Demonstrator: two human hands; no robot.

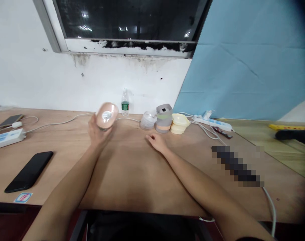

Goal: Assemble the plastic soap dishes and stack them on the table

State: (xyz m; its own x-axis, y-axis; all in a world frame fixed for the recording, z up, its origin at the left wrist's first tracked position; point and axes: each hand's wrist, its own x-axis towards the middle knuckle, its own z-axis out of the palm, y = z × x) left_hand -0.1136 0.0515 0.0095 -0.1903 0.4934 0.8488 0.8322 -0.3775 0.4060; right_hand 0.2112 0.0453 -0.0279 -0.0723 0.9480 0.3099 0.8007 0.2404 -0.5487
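Raised above the left-middle of the table, a pale pink bowl-like container tilts toward me, with a shiny whitish patch at its centre. My left hand is closed around its lower side. On the tabletop rests my right hand, fingers curled in a loose fist with nothing visible in them. Just beyond it stand clear plastic containers, a stack of grey containers with green and peach bands, and a stack of pale yellow containers.
A clear bottle with a green label stands by the wall. Black phone lies at left, near a white power strip. Another power strip and cables lie at right. A dark pixelated object is at front right.
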